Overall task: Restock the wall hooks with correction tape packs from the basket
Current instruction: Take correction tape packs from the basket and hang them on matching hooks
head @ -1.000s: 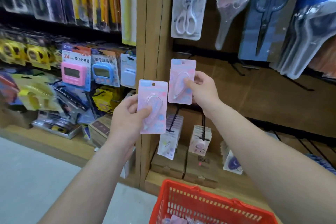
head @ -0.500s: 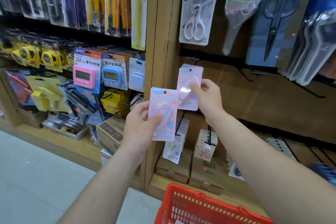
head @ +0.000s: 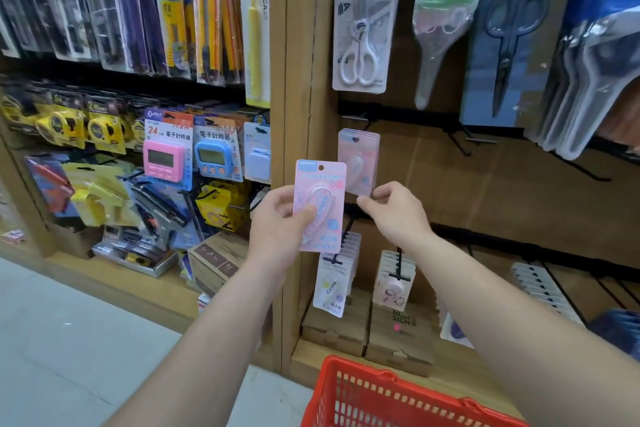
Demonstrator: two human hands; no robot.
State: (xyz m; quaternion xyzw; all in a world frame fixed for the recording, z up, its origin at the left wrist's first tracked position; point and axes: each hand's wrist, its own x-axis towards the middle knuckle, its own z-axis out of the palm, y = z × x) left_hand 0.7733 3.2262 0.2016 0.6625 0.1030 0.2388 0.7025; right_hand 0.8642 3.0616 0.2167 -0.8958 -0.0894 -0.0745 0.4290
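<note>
Our right hand (head: 398, 215) now sits under the correction tape pack (head: 358, 156) hanging mid-frame; its grip we cannot tell. Our left hand (head: 277, 222) grips another pack (head: 322, 191).

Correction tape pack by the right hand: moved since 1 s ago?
Yes. The pack went right and back: it overlapped the wooden post before, now hangs clear of it, right hand at its bottom edge.

I am drawing the right hand (head: 398, 215) down to 6 o'clock of the correction tape pack (head: 358, 159), fingers loosening at its lower edge, and the pack is now hanging free instead of sitting in my grip.
</note>
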